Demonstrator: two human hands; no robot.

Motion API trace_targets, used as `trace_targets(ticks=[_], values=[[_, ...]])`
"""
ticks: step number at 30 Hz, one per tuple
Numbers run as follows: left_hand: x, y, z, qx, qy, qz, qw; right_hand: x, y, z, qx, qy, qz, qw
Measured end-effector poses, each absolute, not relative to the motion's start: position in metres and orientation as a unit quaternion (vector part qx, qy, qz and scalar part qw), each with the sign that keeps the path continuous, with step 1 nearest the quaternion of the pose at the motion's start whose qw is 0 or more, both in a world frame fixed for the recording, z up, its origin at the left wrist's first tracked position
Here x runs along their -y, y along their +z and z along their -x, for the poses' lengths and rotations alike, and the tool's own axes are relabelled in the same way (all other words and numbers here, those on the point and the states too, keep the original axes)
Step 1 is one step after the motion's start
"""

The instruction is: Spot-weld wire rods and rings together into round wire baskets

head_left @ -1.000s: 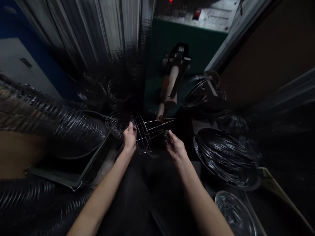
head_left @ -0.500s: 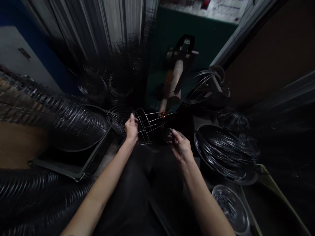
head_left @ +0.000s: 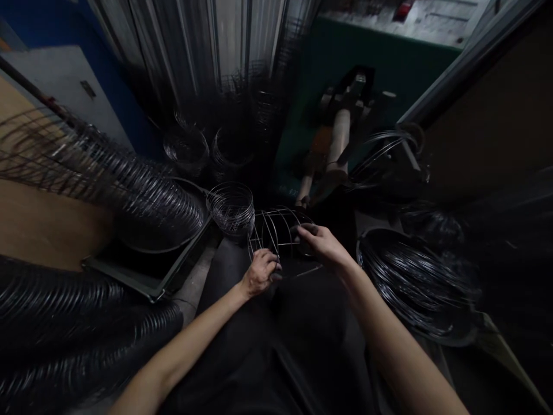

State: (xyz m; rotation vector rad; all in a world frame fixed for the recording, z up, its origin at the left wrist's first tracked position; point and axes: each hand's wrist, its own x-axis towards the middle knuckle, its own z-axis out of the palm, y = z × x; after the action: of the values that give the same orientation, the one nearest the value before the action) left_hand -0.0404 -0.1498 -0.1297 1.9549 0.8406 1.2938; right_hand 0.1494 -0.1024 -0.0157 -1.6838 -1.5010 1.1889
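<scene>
A small wire frame (head_left: 276,233), made of thin curved rods, sits just above my lap in the middle of the view. My left hand (head_left: 260,272) is closed on its near lower edge. My right hand (head_left: 323,243) reaches over from the right, its fingers curled on the frame's far right side. Just beyond the frame stand the welding machine's arms (head_left: 334,153), one wooden-coloured and one dark.
A stack of wire rings (head_left: 231,208) stands left of the frame. Long rows of stacked wire parts (head_left: 129,190) lie at the left over a dark tray (head_left: 142,271). A round pan of wire rings (head_left: 415,282) sits at the right. The green machine body (head_left: 380,63) rises behind.
The frame has come back from the welding arms toward my lap and turned. My left hand dropped to its near edge; my right hand, free before, now grips it. A small red spark has gone.
</scene>
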Motion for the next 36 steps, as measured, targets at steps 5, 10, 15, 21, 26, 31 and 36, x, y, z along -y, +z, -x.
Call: trace_targets(ticks=[5,10,15,21,26,31,36], values=[[0.136,-0.128,0.063,-0.497,0.565,-0.377,0.541,0.151,-0.065,-0.156,0.557,0.431,0.614,0.357],[0.106,-0.117,0.06,-0.507,0.447,-0.135,0.724,0.19,-0.114,-0.157,0.61,0.34,0.617,0.363],[0.104,-0.113,0.047,-0.572,0.434,-0.144,0.681,0.215,-0.131,-0.15,0.689,0.248,0.611,0.301],[0.09,-0.116,0.031,-0.598,0.453,-0.139,0.646,0.235,-0.128,-0.161,0.677,0.267,0.624,0.285],[0.102,-0.122,0.02,-0.543,0.544,-0.189,0.611,0.318,-0.115,-0.255,0.414,0.152,0.851,0.284],[0.124,-0.115,0.013,-0.547,0.593,-0.312,0.502,0.384,-0.151,-0.351,0.268,0.188,0.945,0.008],[0.128,-0.125,0.016,-0.589,0.576,-0.404,0.398,0.394,-0.194,-0.376,0.258,0.219,0.937,-0.081]])
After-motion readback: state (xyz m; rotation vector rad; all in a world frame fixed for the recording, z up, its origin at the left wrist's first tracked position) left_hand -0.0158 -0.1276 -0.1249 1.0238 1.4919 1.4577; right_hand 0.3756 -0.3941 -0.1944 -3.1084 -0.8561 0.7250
